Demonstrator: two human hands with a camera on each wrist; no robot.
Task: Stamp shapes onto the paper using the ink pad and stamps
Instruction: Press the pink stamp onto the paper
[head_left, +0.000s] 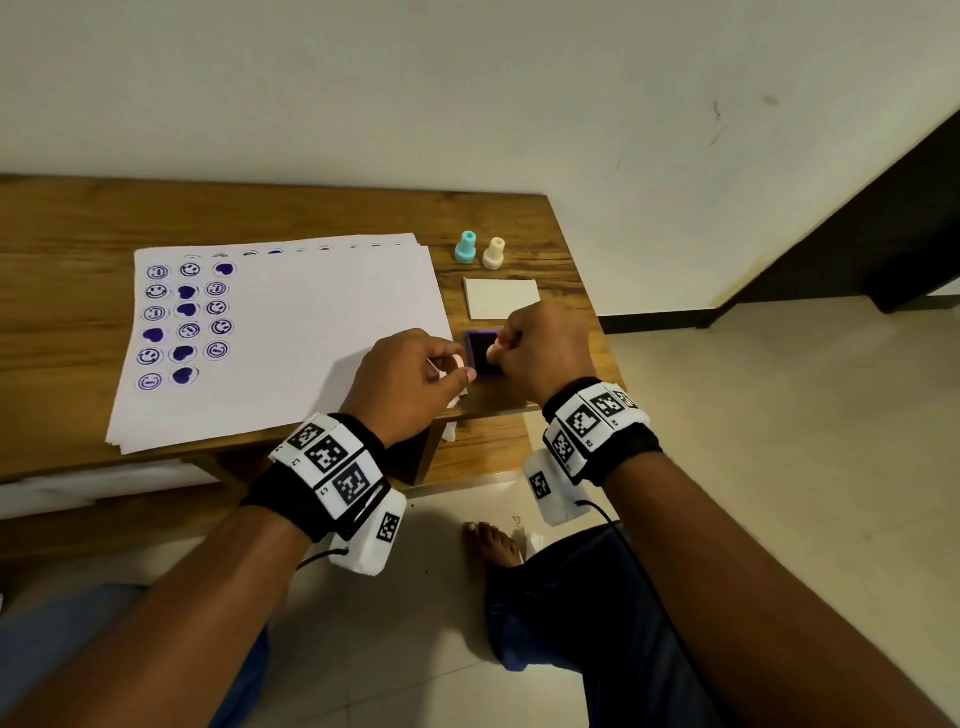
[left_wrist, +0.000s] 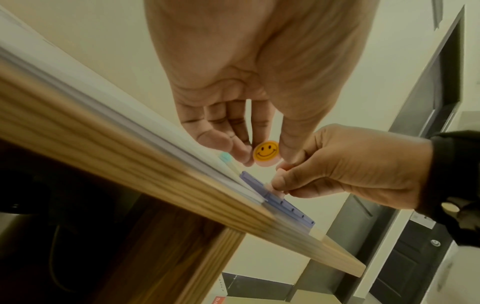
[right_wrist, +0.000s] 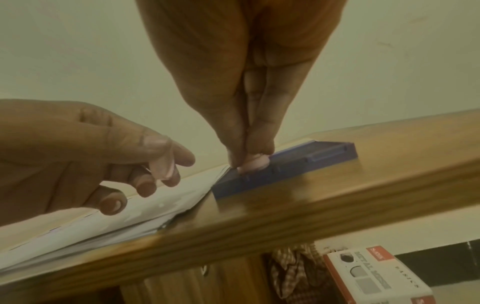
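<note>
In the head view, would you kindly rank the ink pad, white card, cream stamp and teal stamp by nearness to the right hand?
From the right hand:
1. Ink pad, under its fingertips.
2. White card, just beyond.
3. Cream stamp, farther back.
4. Teal stamp, back left; close to the cream one.

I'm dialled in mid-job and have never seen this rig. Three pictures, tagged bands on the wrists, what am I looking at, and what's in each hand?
No machine here: a person works with bare hands, wearing a camera on the head and one on each wrist. The big picture looks down from the head; the other two look along each hand from underneath.

On the wooden table lies a stack of paper, already stamped with purple smileys and hearts down its left side. To its right sit a teal stamp, a cream stamp, a white card or lid and the purple ink pad.

The right hand pinches a pink stamp and presses it on the ink pad. The left hand holds a pink cap with a yellow smiley sticker above the paper's edge, pinched in its fingers.
</note>
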